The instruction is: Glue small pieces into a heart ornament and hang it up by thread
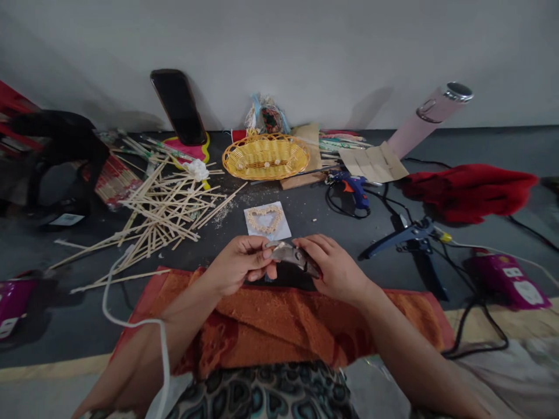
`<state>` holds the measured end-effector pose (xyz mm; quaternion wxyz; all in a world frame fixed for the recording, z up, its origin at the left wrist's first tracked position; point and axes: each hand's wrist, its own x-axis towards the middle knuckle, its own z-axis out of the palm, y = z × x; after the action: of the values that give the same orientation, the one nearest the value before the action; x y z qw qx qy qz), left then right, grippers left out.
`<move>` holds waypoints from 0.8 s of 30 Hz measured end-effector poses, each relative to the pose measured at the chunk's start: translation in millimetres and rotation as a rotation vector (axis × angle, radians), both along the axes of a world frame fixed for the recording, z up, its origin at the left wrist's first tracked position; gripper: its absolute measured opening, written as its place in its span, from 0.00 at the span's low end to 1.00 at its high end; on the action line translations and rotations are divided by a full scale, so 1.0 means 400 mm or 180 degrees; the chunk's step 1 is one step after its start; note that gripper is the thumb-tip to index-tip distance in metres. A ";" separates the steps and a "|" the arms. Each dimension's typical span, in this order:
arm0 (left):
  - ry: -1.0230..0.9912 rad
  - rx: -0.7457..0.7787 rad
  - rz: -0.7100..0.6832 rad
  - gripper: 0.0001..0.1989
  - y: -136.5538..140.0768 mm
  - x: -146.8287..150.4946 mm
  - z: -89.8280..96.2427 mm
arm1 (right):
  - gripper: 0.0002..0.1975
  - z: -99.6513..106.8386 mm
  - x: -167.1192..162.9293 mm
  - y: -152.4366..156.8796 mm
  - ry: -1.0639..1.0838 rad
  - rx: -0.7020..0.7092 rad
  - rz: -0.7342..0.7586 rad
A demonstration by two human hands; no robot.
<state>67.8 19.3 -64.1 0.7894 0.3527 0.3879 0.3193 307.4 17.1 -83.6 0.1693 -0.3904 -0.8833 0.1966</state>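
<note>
- Silvery metal cutters (293,256), head view: my right grip (336,266) is closed around their handles, near the pale heart outline (252,220).
- My left grip (241,262) pinches what looks like a stick piece (280,247) at the blades.
- I'd steady it square, fingertips clear, squeezing slowly.
</note>
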 end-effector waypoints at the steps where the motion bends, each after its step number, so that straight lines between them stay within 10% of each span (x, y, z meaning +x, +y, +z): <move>1: -0.0018 -0.0035 -0.0083 0.19 0.001 -0.002 0.001 | 0.32 0.002 0.001 0.002 0.0014 -0.0010 0.0049; 15: -0.0014 -0.0065 -0.0383 0.16 -0.008 0.003 0.005 | 0.28 0.006 -0.002 -0.018 0.0041 0.0174 -0.0195; 24: 0.0462 0.0357 0.0236 0.13 0.016 -0.011 -0.001 | 0.28 -0.020 0.062 0.047 -0.0590 0.0206 -0.1867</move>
<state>63.4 25.6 -64.5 0.7259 0.4040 0.4384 0.3430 332.3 35.9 -91.7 0.1499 -0.6394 -0.7504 0.0748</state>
